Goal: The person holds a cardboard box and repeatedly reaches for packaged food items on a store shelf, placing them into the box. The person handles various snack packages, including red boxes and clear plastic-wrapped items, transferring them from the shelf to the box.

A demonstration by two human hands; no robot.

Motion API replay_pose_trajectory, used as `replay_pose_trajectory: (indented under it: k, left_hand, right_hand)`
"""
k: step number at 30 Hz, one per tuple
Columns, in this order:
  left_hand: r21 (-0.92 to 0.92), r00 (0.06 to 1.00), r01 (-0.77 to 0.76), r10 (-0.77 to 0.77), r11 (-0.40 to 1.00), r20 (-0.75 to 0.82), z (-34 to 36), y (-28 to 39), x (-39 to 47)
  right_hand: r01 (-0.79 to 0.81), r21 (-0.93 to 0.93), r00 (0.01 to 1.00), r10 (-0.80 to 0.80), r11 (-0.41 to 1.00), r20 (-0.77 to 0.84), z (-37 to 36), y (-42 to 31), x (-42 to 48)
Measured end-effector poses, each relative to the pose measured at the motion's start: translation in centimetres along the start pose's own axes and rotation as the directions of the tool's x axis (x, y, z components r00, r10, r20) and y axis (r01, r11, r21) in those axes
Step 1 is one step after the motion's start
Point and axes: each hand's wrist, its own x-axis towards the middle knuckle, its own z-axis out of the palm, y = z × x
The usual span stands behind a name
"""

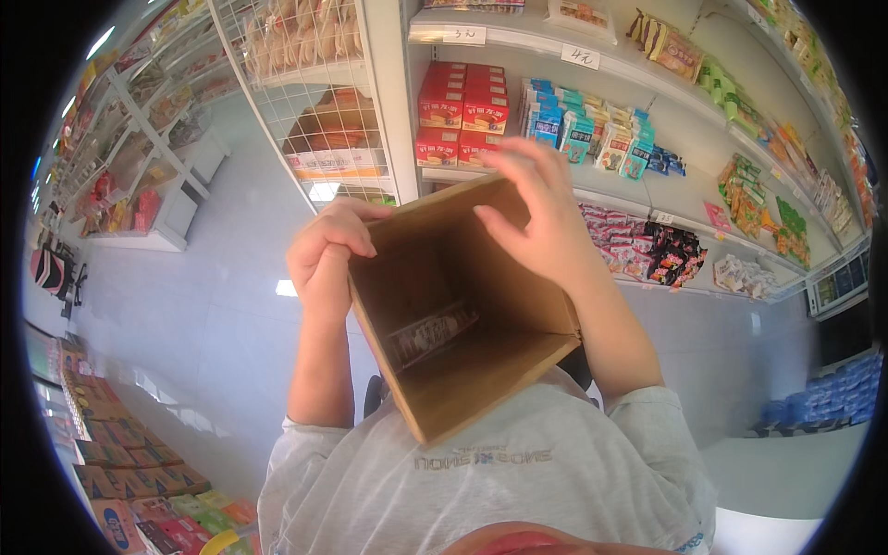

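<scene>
An open cardboard box is held up before my chest, tilted so that I look down into it. My left hand grips its rim at the far left corner, fingers curled over the edge. Above the box's far right side hovers my right hand, its fingers spread and nothing visible in them. Whether its palm or wrist touches the cardboard I cannot tell. Deep in the box lies a clear-wrapped packet that bears writing; the inner corners are in shadow.
Straight ahead, a store shelf holds red snack boxes, blue and white packets and bagged snacks lower down. Left of it stands a wire mesh panel. Stacked cartons are at lower left; grey floor lies between.
</scene>
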Motion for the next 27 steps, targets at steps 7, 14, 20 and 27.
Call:
replay_pose_trajectory:
  k: [7, 14, 20, 27]
  left_hand:
    - [0.044, 0.997, -0.001, -0.002, 0.999, 0.081, 3.4, 1.0, 1.9]
    - [-0.051, 0.992, -0.079, 0.083, 0.996, 0.093, 8.1, -0.7, 4.0]
    - [-0.286, 0.961, 0.277, -0.26, 0.917, 0.096, 14.1, -5.3, 2.9]
    - [-0.492, 0.675, 0.715, -0.674, 0.496, 0.3, 19.0, -6.1, 2.5]
  right_hand:
    - [-0.652, 0.487, 0.758, 0.497, 0.581, 0.422, -1.5, 6.2, -4.1]
    - [-0.505, 0.109, 0.86, 0.489, 0.856, 0.149, -9.9, 1.8, -6.5]
    - [-0.473, -0.196, 0.876, 0.482, 0.859, -0.007, -16.2, -0.6, -8.6]
    - [-0.347, -0.619, 0.725, 0.62, 0.705, 0.3, -20.1, -1.1, -7.3]
